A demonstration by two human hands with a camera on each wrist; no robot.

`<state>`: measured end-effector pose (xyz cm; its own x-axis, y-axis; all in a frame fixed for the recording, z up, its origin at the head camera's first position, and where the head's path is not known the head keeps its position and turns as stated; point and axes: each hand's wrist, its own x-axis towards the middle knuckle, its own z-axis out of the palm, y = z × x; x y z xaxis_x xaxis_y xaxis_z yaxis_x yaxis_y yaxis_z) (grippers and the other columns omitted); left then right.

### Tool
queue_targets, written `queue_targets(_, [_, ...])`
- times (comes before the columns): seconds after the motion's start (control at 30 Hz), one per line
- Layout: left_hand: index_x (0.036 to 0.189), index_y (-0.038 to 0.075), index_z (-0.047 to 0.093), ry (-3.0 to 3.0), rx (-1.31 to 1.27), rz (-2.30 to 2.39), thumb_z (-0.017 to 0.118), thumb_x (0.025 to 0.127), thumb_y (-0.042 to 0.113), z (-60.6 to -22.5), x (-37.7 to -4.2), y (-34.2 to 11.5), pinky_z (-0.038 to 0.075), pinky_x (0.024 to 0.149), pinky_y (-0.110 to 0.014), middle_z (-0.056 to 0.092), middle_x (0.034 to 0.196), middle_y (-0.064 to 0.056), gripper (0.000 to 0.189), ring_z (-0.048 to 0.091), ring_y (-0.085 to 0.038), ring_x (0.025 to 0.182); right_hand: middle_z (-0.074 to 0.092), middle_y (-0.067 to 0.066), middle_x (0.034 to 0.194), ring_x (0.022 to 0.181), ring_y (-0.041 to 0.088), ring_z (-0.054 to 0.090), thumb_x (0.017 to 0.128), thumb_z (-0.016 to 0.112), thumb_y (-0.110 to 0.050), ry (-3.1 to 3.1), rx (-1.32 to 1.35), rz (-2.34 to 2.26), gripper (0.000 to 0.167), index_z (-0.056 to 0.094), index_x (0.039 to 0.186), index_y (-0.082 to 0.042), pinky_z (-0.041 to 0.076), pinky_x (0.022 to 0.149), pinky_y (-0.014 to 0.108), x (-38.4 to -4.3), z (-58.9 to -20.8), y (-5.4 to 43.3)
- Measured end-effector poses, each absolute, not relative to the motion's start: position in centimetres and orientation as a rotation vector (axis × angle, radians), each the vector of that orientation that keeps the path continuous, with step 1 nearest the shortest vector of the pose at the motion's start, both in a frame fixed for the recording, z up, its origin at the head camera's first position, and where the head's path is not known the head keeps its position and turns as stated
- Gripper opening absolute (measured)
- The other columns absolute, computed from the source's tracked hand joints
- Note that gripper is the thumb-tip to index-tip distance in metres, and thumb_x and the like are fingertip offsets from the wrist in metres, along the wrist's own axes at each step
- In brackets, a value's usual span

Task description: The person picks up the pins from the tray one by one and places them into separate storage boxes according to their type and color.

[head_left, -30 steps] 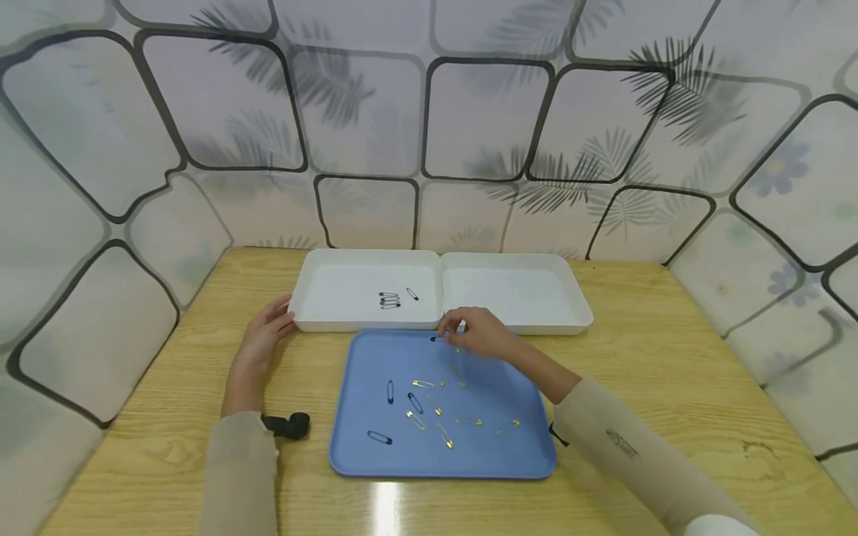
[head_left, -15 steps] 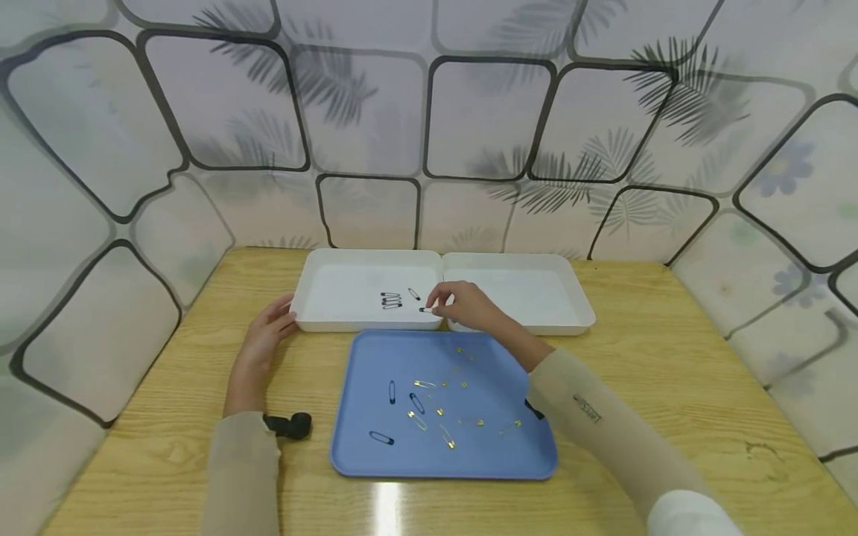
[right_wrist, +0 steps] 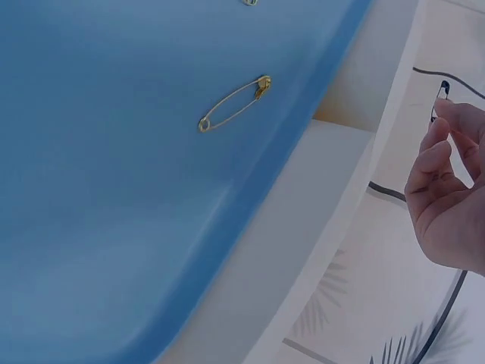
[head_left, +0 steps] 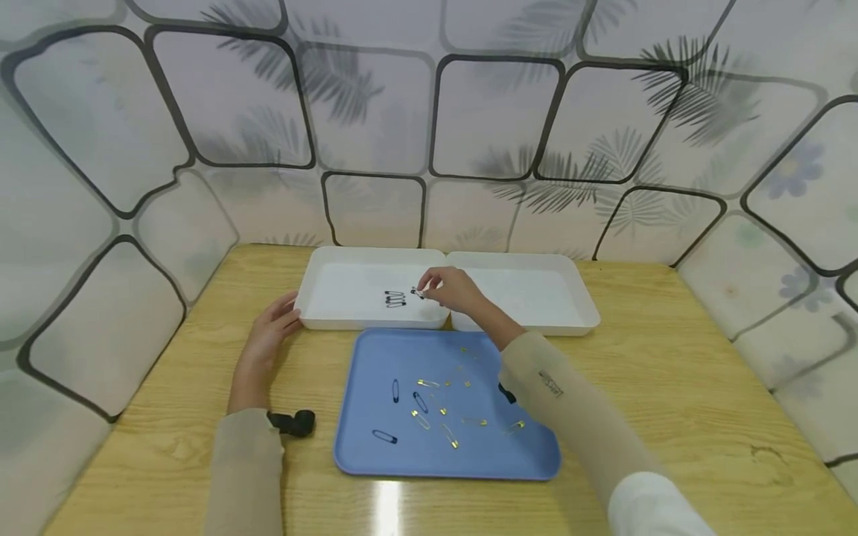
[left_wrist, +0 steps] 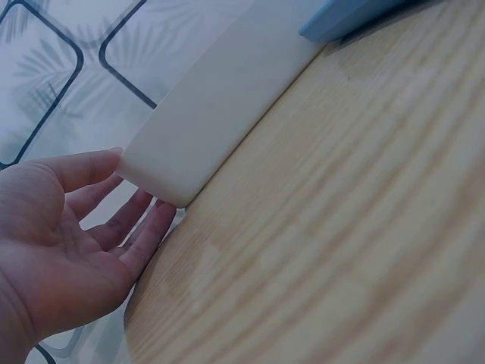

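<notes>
My right hand (head_left: pixel 456 290) pinches a small black safety pin (right_wrist: pixel 444 89) between thumb and fingertips, over the right part of the left white tray (head_left: pixel 342 286). Close under those fingertips, another black safety pin overlaps the held one in the head view. A short column of black safety pins (head_left: pixel 395 299) lies just left of them. My left hand (head_left: pixel 268 331) rests at the same tray's front left corner, thumb at the rim and relaxed fingers against the side, as the left wrist view shows (left_wrist: pixel 83 227).
In front of the white trays sits a blue tray (head_left: pixel 482 458) with several gold safety pins (head_left: pixel 450 436) and a few black safety pins (head_left: pixel 385 436). The right white tray (head_left: pixel 516 290) adjoins the left one. A patterned backdrop (head_left: pixel 469 112) rises behind the wooden table (head_left: pixel 670 357).
My right hand has carried a black safety pin from the blue tray's back edge up and left, into the left white tray's area. My left hand has stayed at the tray corner.
</notes>
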<state>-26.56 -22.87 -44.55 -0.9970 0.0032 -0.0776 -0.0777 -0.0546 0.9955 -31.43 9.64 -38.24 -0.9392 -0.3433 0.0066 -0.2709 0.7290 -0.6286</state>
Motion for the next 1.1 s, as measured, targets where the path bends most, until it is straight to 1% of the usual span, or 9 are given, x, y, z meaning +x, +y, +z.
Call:
queue_targets(0.37, [0.144, 0.001, 0.024, 2.113, -0.114, 2.229, 0.041, 0.098, 0.007, -44.4, -26.8, -22.4, 0.034, 0.100, -0.031, 0.023, 0.146, -0.020, 0.049, 0.033, -0.028, 0.127, 0.060, 0.005, 0.088, 0.064, 0.017, 0.058, 0.086, 0.063, -0.013, 2.880, -0.465, -1.009, 0.008, 0.067, 0.093, -0.011, 0.046, 0.053, 0.025, -32.7, -39.5, 9.1])
queue_targets(0.6, [0.144, 0.002, 0.024, 2.106, -0.116, 2.226, 0.041, 0.098, 0.007, -44.3, -26.9, -22.3, 0.033, 0.101, -0.033, 0.023, 0.146, -0.020, 0.050, 0.033, -0.029, 0.127, 0.061, 0.002, 0.088, 0.073, 0.019, 0.052, 0.086, 0.063, -0.015, 2.950, -0.434, -0.955, 0.007, 0.067, 0.091, -0.015, 0.041, 0.055, 0.027, -33.3, -40.3, 8.9])
queue_targets(0.8, [0.144, 0.001, 0.023, 2.110, -0.114, 2.223, 0.040, 0.098, 0.007, -44.3, -26.9, -22.5, 0.032, 0.102, -0.033, 0.022, 0.146, -0.020, 0.050, 0.032, -0.030, 0.127, 0.061, 0.000, 0.088, 0.077, 0.018, 0.052, 0.086, 0.062, -0.018, 2.963, -0.386, -0.937, 0.008, 0.067, 0.091, -0.017, 0.040, 0.056, 0.027, -34.0, -41.1, 8.7])
queue_targets(0.93, [0.145, 0.003, 0.023, 2.117, -0.129, 2.219, 0.041, 0.098, 0.009, -44.5, -26.8, -22.7, 0.032, 0.102, -0.033, 0.022, 0.146, -0.020, 0.050, 0.032, -0.029, 0.127, 0.061, 0.000, 0.090, 0.076, 0.017, 0.053, 0.086, 0.062, -0.019, 2.960, -0.381, -0.917, 0.009, 0.067, 0.093, -0.017, 0.040, 0.056, 0.027, -34.2, -41.1, 8.2])
queue_targets(1.1, [0.144, 0.003, 0.024, 2.122, -0.133, 2.218, 0.042, 0.098, 0.009, -44.7, -27.0, -22.9, 0.033, 0.101, -0.032, 0.023, 0.146, -0.020, 0.050, 0.033, -0.029, 0.127, 0.061, 0.000, 0.090, 0.070, 0.017, 0.053, 0.087, 0.062, -0.019, 2.954, -0.371, -0.894, 0.009, 0.067, 0.094, -0.017, 0.039, 0.051, 0.026, -34.2, -41.0, 7.8])
